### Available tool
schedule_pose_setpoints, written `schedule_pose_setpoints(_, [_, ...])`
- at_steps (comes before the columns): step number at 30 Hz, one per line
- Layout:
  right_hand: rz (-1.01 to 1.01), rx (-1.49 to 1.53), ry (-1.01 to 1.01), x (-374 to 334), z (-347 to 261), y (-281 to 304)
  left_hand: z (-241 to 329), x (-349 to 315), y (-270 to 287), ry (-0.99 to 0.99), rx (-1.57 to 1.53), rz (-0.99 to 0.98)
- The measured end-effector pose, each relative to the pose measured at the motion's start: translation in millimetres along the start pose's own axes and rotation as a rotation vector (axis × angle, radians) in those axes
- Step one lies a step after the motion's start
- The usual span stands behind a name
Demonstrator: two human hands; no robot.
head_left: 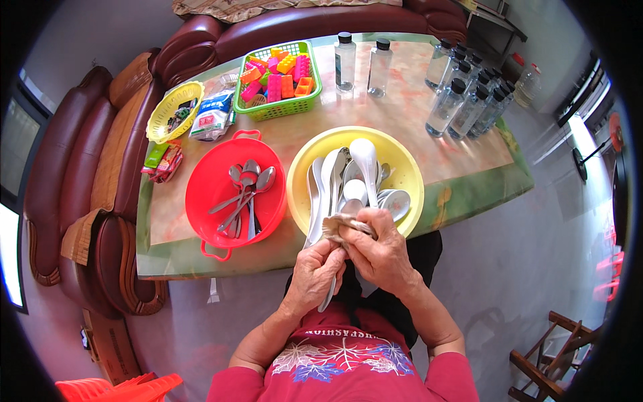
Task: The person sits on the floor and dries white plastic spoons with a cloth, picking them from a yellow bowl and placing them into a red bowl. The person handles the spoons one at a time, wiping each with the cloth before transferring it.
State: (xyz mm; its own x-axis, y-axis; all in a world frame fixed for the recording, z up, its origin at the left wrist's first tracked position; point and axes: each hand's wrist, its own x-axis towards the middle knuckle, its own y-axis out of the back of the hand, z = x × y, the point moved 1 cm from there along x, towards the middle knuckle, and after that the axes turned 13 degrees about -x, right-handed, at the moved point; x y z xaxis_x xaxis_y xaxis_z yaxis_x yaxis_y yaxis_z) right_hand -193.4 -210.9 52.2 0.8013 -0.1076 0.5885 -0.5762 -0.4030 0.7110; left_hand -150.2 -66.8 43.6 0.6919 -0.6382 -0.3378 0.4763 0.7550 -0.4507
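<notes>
Two hands work at the near rim of the yellow basin (410, 175) on the bench (469, 151). Left hand (311, 273): fingers closed around the grey utensil (327, 297), whose end projects below them. Right hand (383, 254): fingers pinched tight on the beige cloth (340, 228), directly above the left fingers. The utensil's upper portion is hidden. Red basin (197, 194), holding metal spoons (249, 179): left of the yellow basin.
</notes>
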Motion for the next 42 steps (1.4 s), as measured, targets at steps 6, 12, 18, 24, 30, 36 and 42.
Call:
schedule_pose_setpoints(6, [-0.140,-0.073,0.004,-4,23,22,-9,-6,9,0.011,0.035,-0.004])
schedule_pose_setpoints(12, [0.162,1.279,-0.642,-3,54,54,11,-12,4,-0.013,-0.085,-0.021])
schedule_pose_setpoints(18, [0.029,1.010,-0.536,0,17,30,-1,-11,-23,0.090,-0.184,-0.225])
schedule_pose_setpoints(24, [0.071,0.184,-0.180,7,8,15,-14,-16,-26,-0.069,0.173,-0.195])
schedule_pose_setpoints(30, [-0.047,0.045,-0.252,8,13,10,-15,-12,-23,-0.463,0.670,-0.219])
schedule_pose_setpoints(36, [0.158,0.715,-0.755,11,67,28,-2,-20,-19,-0.084,0.367,-0.279])
schedule_pose_setpoints(42, [0.106,0.683,-0.427,-8,12,28,-11,-13,-16,-0.066,0.032,-0.158])
